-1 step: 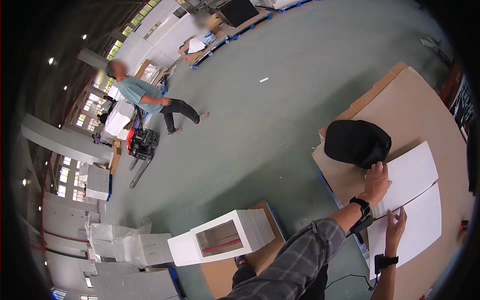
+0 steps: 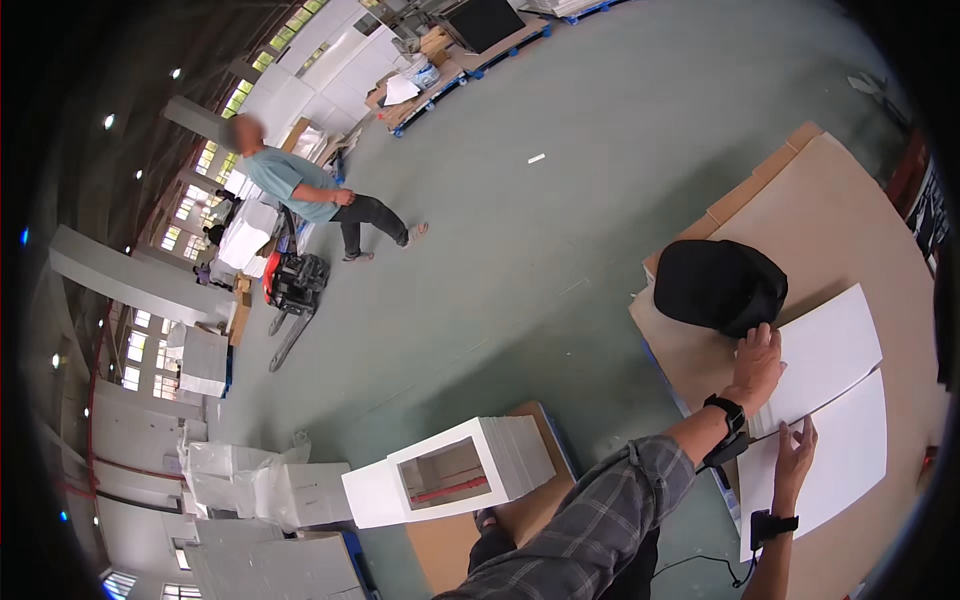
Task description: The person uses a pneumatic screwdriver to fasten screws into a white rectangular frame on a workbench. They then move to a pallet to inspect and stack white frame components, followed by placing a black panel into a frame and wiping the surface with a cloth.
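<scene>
Two white sheets lie almost edge to edge, a narrow dark gap between them: the far sheet (image 2: 825, 345) and the near sheet (image 2: 840, 450). My left hand (image 2: 758, 368) rests at the left edge of the far sheet, its fingers loosely bent and the fingertips beside the brim of a black cap (image 2: 712, 285). My right hand (image 2: 793, 458) lies on the near sheet, fingers apart, with the tips by the gap. Whether either hand pinches a sheet edge is hard to see. Both wrists wear black straps with small devices.
Brown cardboard (image 2: 760, 215) on a blue-edged pallet lies beneath the sheets. To its left stands a stack of white panels (image 2: 520, 450) with a window opening. A black cable (image 2: 700, 555) hangs near my right wrist. Farther off, a person (image 2: 290, 185) stands by a pallet jack (image 2: 295, 290).
The whole view has shifted slightly to the right. Both hands, the sheets and the cap keep the same places relative to one another.
</scene>
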{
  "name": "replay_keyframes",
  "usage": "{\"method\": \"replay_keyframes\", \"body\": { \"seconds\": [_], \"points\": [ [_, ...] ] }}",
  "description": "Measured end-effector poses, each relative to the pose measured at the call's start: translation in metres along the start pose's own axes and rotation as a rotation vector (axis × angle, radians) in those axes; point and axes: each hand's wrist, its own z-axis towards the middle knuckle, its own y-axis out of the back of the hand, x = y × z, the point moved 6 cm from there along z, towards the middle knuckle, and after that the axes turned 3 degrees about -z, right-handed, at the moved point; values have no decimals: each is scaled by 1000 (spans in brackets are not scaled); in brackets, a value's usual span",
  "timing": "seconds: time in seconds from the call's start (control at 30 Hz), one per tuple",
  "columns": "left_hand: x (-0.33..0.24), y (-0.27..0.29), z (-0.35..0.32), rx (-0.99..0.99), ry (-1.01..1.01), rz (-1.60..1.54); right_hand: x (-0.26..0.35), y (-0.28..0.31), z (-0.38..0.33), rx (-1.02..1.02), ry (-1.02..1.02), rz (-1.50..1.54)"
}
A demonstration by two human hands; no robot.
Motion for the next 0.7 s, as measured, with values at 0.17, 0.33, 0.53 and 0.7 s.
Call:
{"method": "replay_keyframes", "body": {
  "seconds": [0.17, 0.33, 0.53, 0.7],
  "points": [
    [2, -7, 1, -105, 31, -36, -7, -2, 7, 38, -39, 64],
    [6, -5, -4, -136, 61, -113, -4, -8, 3, 41, -41, 67],
    [-21, 17, -13, -293, -59, -61, -8, -1, -6, -36, -50, 64],
    [-14, 56, -28, -355, -31, -31, 29, 3, -20, -44, 25, 140]
  ]
}}
